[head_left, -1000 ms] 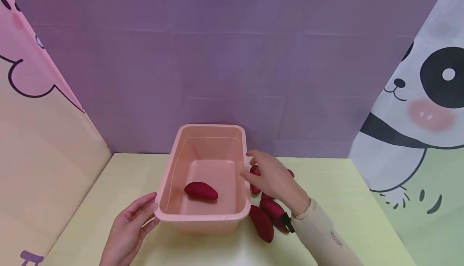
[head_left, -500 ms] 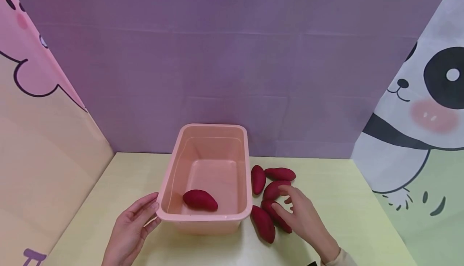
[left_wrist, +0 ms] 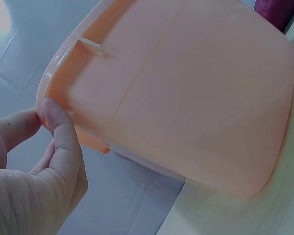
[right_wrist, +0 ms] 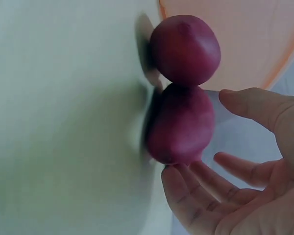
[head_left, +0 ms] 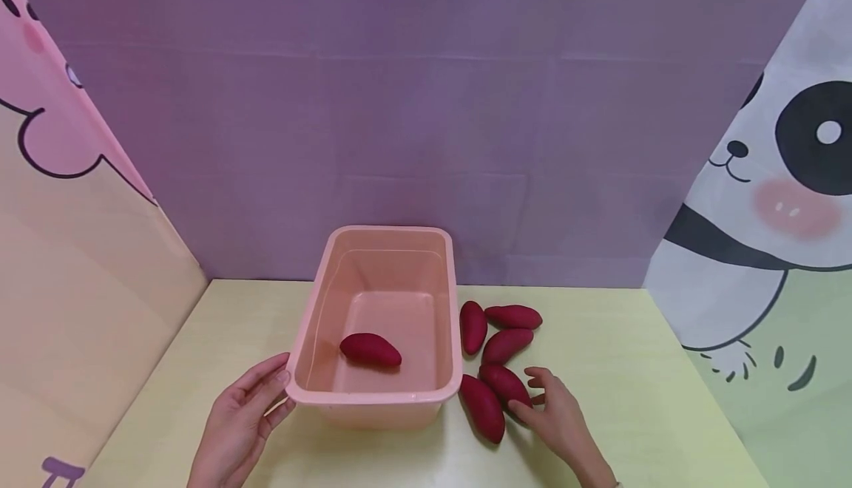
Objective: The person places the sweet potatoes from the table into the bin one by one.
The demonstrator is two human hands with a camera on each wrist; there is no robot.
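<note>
A pink plastic bin (head_left: 376, 399) stands on the table with one dark red sweet potato (head_left: 370, 350) lying inside. My left hand (head_left: 241, 418) pinches its near left rim between thumb and fingers, as the left wrist view shows at the rim (left_wrist: 45, 93). Right of the bin lie several more sweet potatoes. Over the nearer ones hovers my right hand (head_left: 558, 415), thumb and fingers spread about one sweet potato (head_left: 504, 384). In the right wrist view the thumb stands apart from that sweet potato (right_wrist: 181, 127), while the fingertips (right_wrist: 172, 176) come right up to its end.
Another sweet potato (head_left: 483, 408) lies beside the bin's near right corner. Farther back are three more, one upright-pointing (head_left: 473, 327), one lying crosswise (head_left: 513, 317) and one slanted (head_left: 507, 345). A purple backdrop (head_left: 413, 118) rises behind the pale table (head_left: 619, 370).
My right hand has moved from over the bin's right rim down and right to the sweet potatoes. The sweet potato in the bin has rocked slightly. My left hand stays at the rim.
</note>
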